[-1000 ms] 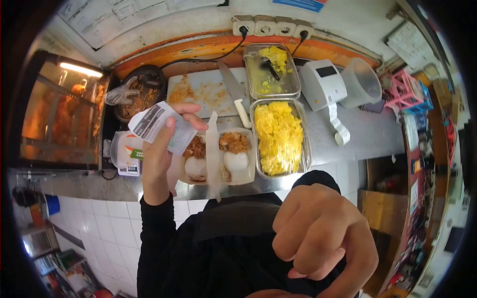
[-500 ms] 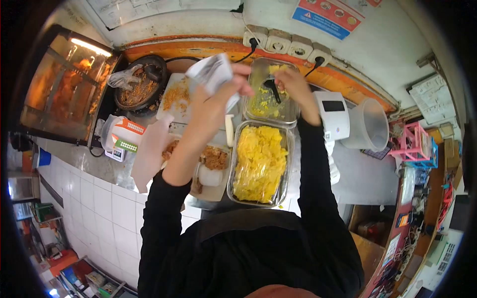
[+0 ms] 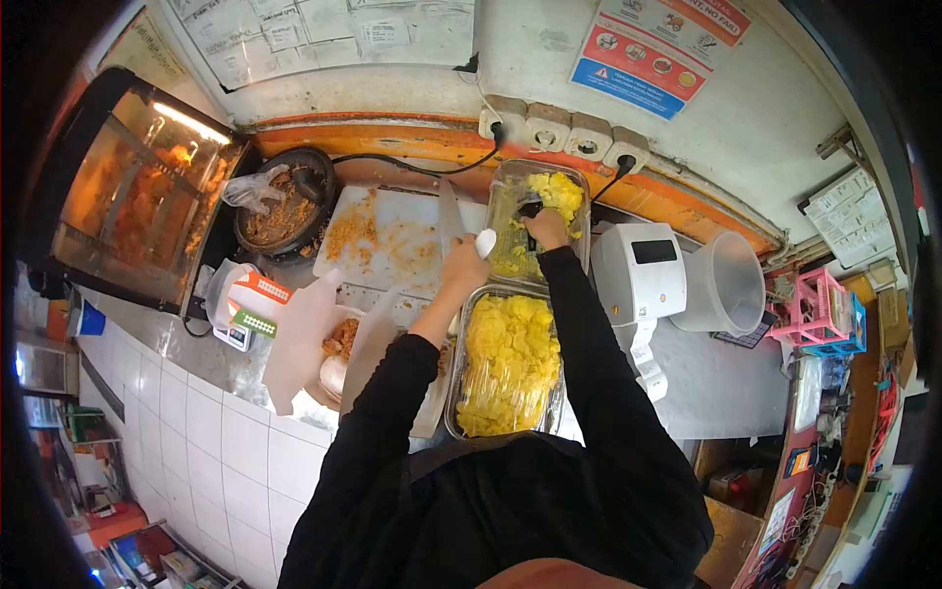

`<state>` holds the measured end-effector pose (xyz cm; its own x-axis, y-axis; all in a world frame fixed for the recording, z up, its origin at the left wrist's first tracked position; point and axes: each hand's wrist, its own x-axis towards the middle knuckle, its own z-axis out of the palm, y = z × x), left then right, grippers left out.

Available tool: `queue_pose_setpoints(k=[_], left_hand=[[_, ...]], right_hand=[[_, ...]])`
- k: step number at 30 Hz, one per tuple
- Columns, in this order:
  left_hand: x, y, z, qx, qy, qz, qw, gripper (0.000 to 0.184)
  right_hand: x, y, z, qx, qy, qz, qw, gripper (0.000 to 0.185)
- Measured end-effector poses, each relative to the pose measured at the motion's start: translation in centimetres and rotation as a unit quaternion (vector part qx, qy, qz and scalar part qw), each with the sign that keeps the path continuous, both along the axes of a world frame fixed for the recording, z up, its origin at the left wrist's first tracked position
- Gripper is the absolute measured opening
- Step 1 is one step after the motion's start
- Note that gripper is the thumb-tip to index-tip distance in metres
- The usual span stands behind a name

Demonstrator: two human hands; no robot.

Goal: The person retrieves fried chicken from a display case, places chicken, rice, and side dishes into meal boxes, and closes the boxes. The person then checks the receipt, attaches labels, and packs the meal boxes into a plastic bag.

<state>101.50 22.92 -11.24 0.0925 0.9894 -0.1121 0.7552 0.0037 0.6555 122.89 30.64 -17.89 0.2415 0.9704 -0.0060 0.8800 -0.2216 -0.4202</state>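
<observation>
My right hand is closed around a black serving utensil inside the rear glass tray. Beside it, a mound of yellow food rests at that tray's far right. Close to the tray's left edge, my left hand is closed, with a small white rounded thing at its fingers; its exact kind is unclear. Just beyond that hand lies a knife blade on the white cutting board. A second glass tray, full of yellow food under clear film, sits nearer me.
Paper wrappers with fried food lie left of my left arm. Behind them are a dark stone mortar and a lit glass display case. A white printer and a clear bucket stand right.
The white paper has left my left hand, which came down toward me and now has a small white thing. My right hand moved down onto the black utensil. The view tilted up.
</observation>
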Motion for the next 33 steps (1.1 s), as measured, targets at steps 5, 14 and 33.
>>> queue_pose_setpoints(k=[5,14,33], left_hand=[[-0.2,0.3,-5.4,0.033,-0.081,-0.025,0.996,0.045],[0.0,0.8,-5.9,-0.073,-0.298,0.002,0.952,0.048],[0.0,1.4,-6.7,-0.114,-0.379,-0.005,0.918,0.053]], right_hand=[[0.0,-0.1,1.9,0.003,0.117,0.020,0.993,0.042],[-1.8,-1.6,1.8,0.026,-0.096,-0.067,0.993,0.044],[0.2,2.0,0.4,-0.013,-0.273,-0.062,0.960,0.072]])
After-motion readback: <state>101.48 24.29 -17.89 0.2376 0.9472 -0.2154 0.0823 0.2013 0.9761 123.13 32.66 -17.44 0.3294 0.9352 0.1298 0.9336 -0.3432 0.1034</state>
